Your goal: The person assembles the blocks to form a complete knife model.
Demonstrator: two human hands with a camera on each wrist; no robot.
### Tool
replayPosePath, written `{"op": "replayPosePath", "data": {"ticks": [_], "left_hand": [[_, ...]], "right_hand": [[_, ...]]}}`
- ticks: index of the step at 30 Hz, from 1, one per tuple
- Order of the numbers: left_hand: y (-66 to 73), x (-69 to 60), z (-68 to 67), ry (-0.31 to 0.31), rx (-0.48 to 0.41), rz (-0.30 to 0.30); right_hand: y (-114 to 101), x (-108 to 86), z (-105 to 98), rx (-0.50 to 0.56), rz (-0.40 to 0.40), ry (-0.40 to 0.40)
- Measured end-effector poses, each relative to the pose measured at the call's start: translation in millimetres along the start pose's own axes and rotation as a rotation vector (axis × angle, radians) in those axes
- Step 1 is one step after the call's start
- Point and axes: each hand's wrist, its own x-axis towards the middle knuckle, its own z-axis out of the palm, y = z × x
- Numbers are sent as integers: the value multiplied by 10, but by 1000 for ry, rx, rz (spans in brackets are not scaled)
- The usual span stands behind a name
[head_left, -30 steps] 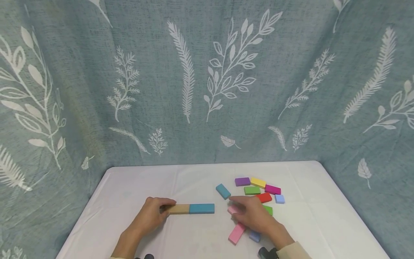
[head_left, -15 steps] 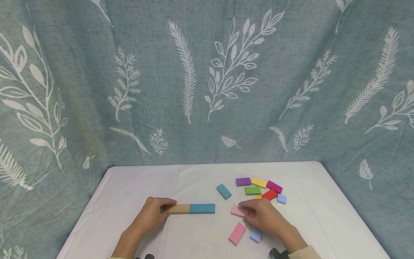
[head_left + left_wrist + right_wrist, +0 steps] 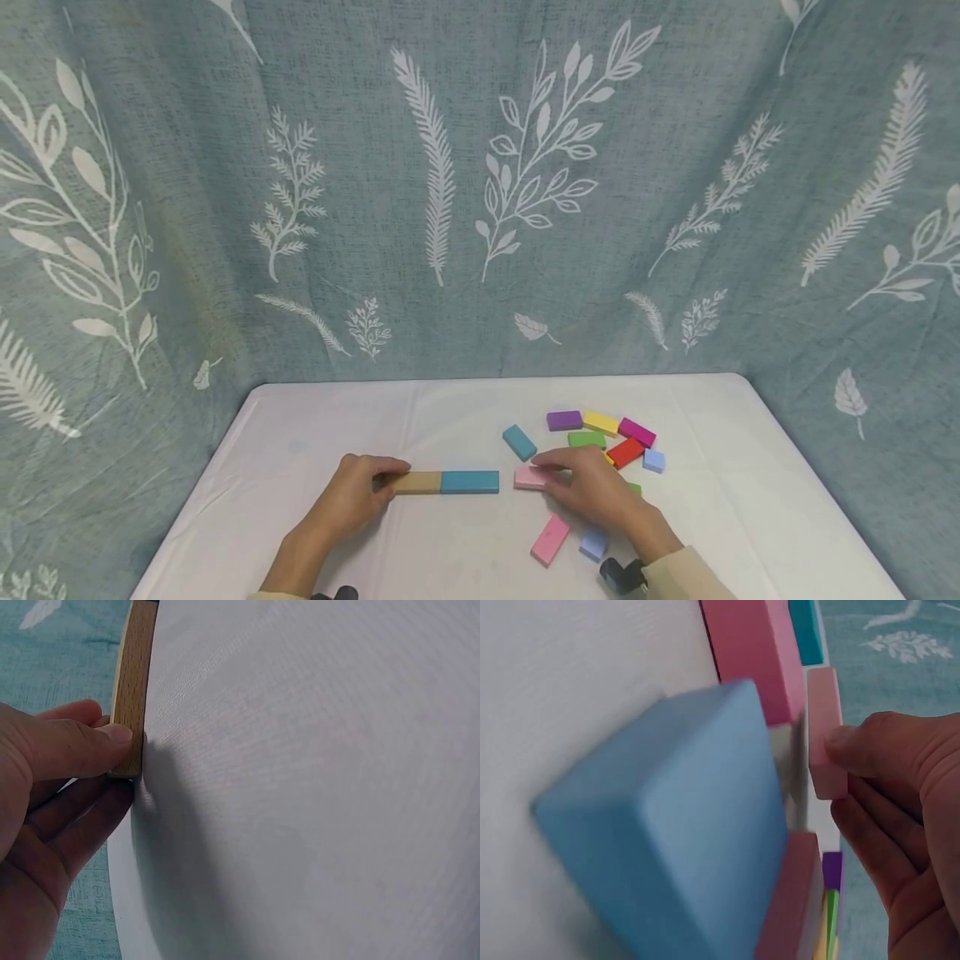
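The left hand (image 3: 356,495) pinches the left end of a tan wooden block (image 3: 418,483), thumb on its near side in the left wrist view (image 3: 131,682). A teal block (image 3: 470,482) lies end to end against the tan one. The right hand (image 3: 592,490) pinches a light pink block (image 3: 529,477), held lengthwise in line with the teal block, a small gap between them. In the right wrist view the thumb lies on the light pink block (image 3: 825,712). Its right end is hidden by the fingers in the head view.
Near the right hand lie a second teal block (image 3: 519,442), a darker pink block (image 3: 551,540) and a light blue block (image 3: 593,545). Behind it are purple (image 3: 564,421), yellow (image 3: 601,423), green (image 3: 586,439), magenta (image 3: 637,432), red (image 3: 626,452) and small blue (image 3: 654,460) blocks.
The right hand has taken hold of the light pink block and moved it left toward the teal block. Some blocks behind it, the red and magenta ones, shifted slightly. The left hand stays in place.
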Motion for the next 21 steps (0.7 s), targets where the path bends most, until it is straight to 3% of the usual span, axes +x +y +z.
{"op": "replayPosePath", "data": {"ticks": [7, 15, 21], "left_hand": [[-4, 0, 9, 4, 0, 4], [-15, -2, 10, 5, 3, 12], [-15, -17, 17, 6, 8, 16]], "right_hand": [[-28, 73, 59, 8, 40, -27], [-48, 125, 113, 37, -13, -55], [-63, 134, 138, 43, -4, -72]]}}
